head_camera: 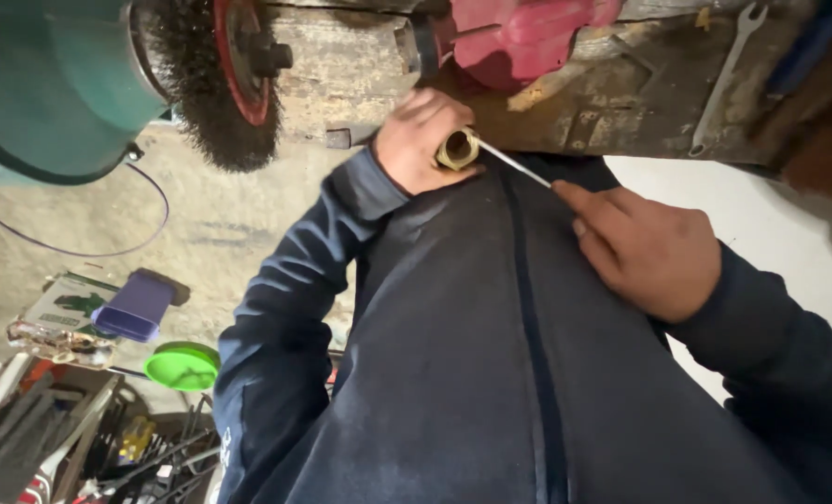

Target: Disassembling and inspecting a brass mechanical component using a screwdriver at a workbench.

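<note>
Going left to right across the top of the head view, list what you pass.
Green machine housing → wire brush wheel → left hand holding a brass fitting → thin white strip → right hand → wrench lying on the worn bench.

Soft, even light fills the scene, brightest on the pale floor [780,233] at right. The dark jacket [491,373] shows little detail. The wire brush wheel [212,84] and the clutter at lower left look soft. Straight edges bow near the corners.
</note>
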